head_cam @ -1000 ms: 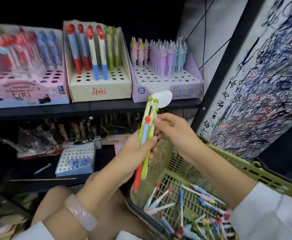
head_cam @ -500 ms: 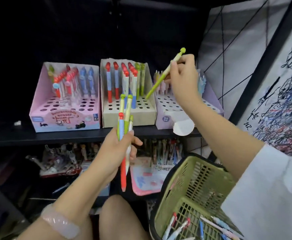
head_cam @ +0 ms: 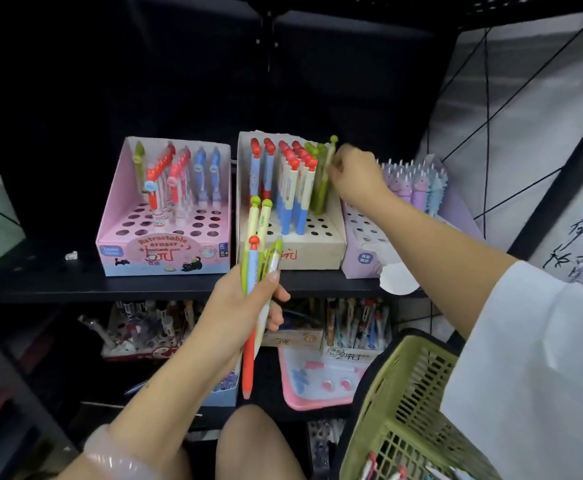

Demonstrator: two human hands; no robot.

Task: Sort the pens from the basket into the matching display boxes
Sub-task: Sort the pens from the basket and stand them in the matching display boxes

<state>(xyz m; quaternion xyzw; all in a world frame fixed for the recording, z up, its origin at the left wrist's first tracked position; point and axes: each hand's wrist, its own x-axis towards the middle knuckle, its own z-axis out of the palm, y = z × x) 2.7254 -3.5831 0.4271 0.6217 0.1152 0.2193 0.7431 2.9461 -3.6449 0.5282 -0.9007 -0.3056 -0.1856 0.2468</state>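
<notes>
My left hand (head_cam: pixel 245 303) grips a bundle of pens (head_cam: pixel 257 258) upright in front of the shelf: green-capped ones, one with a red cap and a long red barrel hanging below the fist. My right hand (head_cam: pixel 355 174) pinches a green pen (head_cam: pixel 329 157) that stands upright among the green pens at the right end of the beige display box (head_cam: pixel 303 251). That box also holds red-capped blue pens. The green basket (head_cam: pixel 397 410) sits at the lower right with a few pens visible inside.
A pink eraser-pen box (head_cam: pixel 165 251) stands left of the beige one, and a lilac unicorn-pen box (head_cam: pixel 362 251) stands to its right, all on a black shelf (head_cam: pixel 179 285). A lower shelf holds more stationery and a pink tray (head_cam: pixel 317 382). A scribbled board rises at the right.
My right hand has carried the green pen from a slant above the boxes down into the right side of the beige box, upright. My left hand has stayed in place with its bundle.
</notes>
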